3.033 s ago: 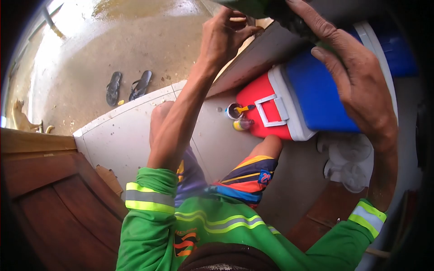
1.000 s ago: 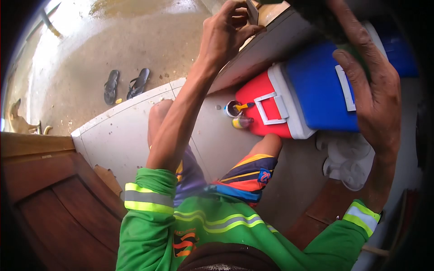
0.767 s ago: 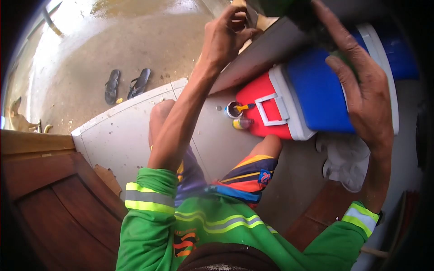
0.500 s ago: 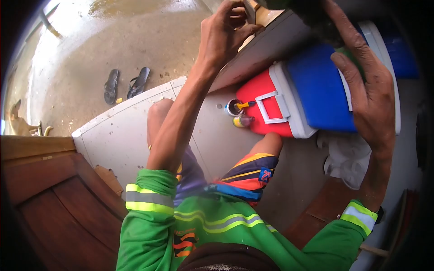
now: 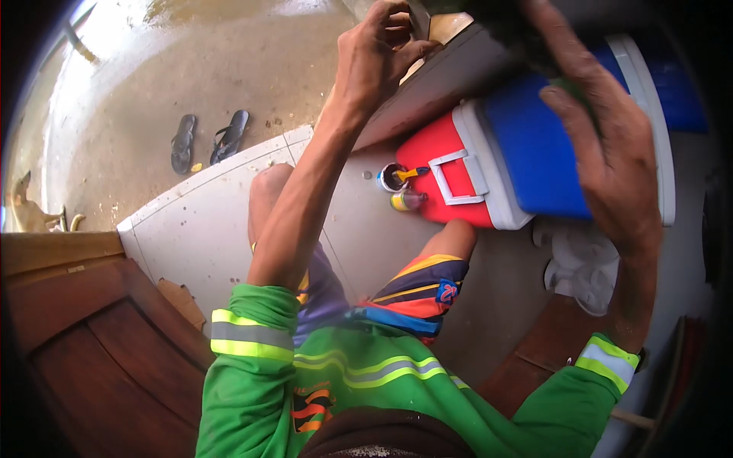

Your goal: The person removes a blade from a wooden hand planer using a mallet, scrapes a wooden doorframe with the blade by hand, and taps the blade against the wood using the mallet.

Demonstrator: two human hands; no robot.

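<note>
At the top, my left hand (image 5: 379, 57) is closed around the edge of a pale wooden piece (image 5: 447, 28) beside the wall end. My right hand (image 5: 615, 153) is raised at the upper right, with its index finger stretched along a dark, blurred thing (image 5: 527, 34). A green part of that thing (image 5: 578, 93) shows between thumb and finger; its kind I cannot make out. Below stand an open paint can (image 5: 388, 178) with a yellow-handled paintbrush (image 5: 412, 174) in it and a small bottle with a yellow label (image 5: 408, 201).
A red cooler (image 5: 431, 149) with a white handle and a blue cooler (image 5: 538, 137) stand beneath my right hand. Black flip-flops (image 5: 183, 143) lie beyond the tiled step (image 5: 214, 187). A dog (image 5: 30, 206) is at the far left. A brown wooden door (image 5: 99, 343) fills the lower left.
My right hand has slid a little to the left with the dark thing. My left hand keeps its hold on the wooden edge. The view has shifted slightly.
</note>
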